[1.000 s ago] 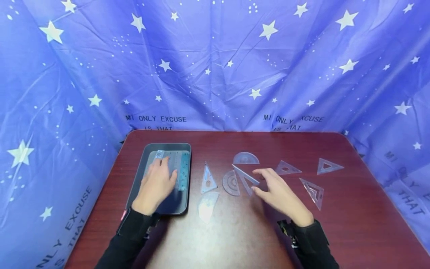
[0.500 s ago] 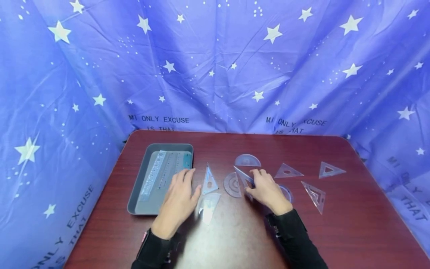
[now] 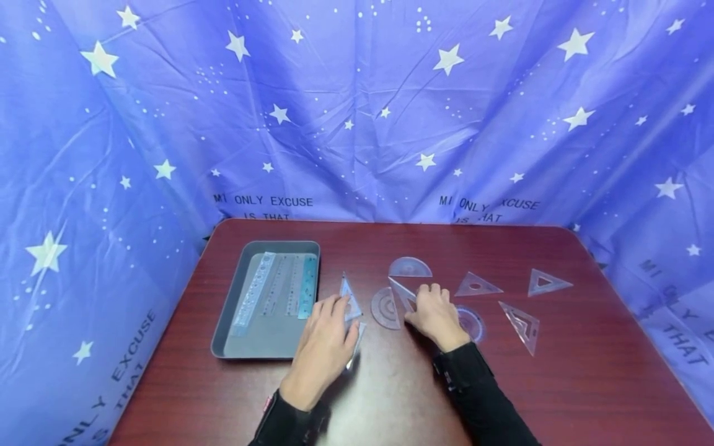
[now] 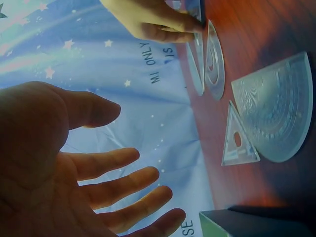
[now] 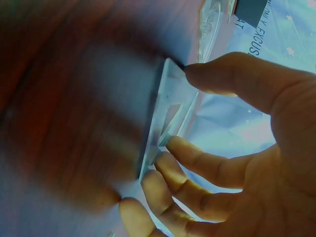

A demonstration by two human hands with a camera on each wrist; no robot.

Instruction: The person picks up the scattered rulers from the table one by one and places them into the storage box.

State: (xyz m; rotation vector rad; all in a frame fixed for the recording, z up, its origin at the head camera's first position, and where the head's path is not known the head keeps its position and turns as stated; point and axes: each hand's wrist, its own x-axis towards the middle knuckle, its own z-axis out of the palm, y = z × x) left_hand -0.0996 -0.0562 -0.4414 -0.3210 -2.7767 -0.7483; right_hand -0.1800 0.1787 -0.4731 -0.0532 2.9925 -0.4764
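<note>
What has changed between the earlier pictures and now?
The left hand has moved right, away from the tray, toward the small triangle, open and holding nothing. The right hand has moved slightly left and taken hold of the long triangle. The tray, teal ruler and half-round protractors stayed put.

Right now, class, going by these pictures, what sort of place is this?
Probably a makeshift indoor workspace: a starry curtain hangs behind and at both sides of a brown table, where a grey tray holds rulers.
</note>
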